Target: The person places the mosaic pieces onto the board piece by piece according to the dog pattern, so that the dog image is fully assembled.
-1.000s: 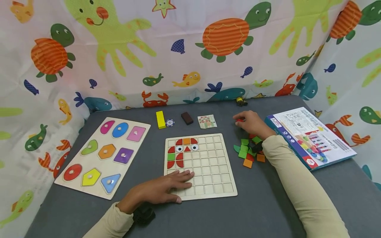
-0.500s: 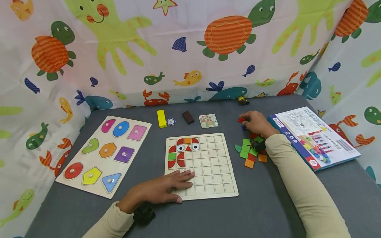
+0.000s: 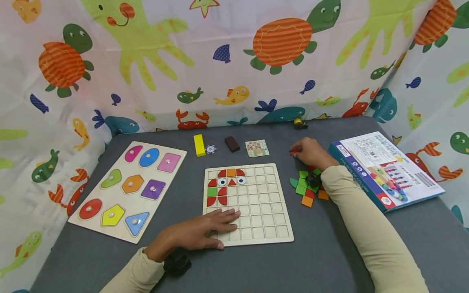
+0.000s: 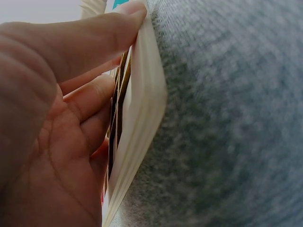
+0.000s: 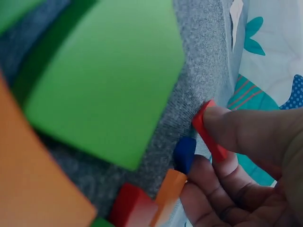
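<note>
My left hand (image 3: 201, 231) rests on the lower left of a wooden grid board (image 3: 270, 203), fingers straight and spread; in the left wrist view, the thumb lies at the edge of the board (image 4: 147, 94). Red, orange and green tiles and two eye tiles (image 3: 221, 182) fill some cells at its upper left. My right hand (image 3: 311, 154) pinches a small red tile (image 5: 208, 130) between thumb and fingers, beyond the pile of loose tiles (image 3: 301, 190). Close to its fingers, in the right wrist view, are a blue piece (image 5: 184, 153), an orange piece (image 5: 169, 191) and a red piece (image 5: 132, 208).
A knobbed shape puzzle (image 3: 122, 203) lies at left. Along the back are a yellow block (image 3: 199, 145), a chip (image 3: 210, 149), a dark brown block (image 3: 232, 144), a picture card (image 3: 257, 148) and a small yellow-and-black toy (image 3: 300, 123). A game box (image 3: 388, 171) lies at right.
The right hand shifts slightly right, then back left and nearer with the red tile; the blue piece visible beside it half a second ago is now hidden in the head view. The left hand stays put.
</note>
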Demonstrator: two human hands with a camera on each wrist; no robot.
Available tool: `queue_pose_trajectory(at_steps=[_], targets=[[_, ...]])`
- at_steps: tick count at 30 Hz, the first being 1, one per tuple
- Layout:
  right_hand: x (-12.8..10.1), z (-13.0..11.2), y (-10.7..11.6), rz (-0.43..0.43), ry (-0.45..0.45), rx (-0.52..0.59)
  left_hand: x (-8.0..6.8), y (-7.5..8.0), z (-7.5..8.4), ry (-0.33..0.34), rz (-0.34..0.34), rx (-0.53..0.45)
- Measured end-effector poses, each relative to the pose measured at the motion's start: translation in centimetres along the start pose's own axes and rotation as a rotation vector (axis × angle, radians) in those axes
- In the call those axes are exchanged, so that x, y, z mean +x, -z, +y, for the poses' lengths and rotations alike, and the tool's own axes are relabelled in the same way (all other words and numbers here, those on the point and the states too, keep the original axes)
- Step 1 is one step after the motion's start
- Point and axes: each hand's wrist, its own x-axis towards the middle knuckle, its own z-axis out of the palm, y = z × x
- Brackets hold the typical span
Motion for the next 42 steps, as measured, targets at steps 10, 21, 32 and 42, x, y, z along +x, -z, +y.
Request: queue_pose_trajectory(at_steps=[10,21,32,42], targets=[[-0.6,-0.8,0.3,0.011,-0.029,-0.019,0.0,0.0,0.1,0.001,-0.007,0.007],[-1.5,-2.3,0.0,0.04,0.018,0.005,0.0,0.0,0.1,-0.004,-0.005,0.017],[-2.1,-4.4,-1.0,0.038,0.069,0.011,0.1,-0.1,0.1,-0.01,-0.003,0.029],[-2.8,-6.8,-2.2,0.008,0.117,0.055,0.1,-0.1,0.2,-0.005,-0.003,0.029]])
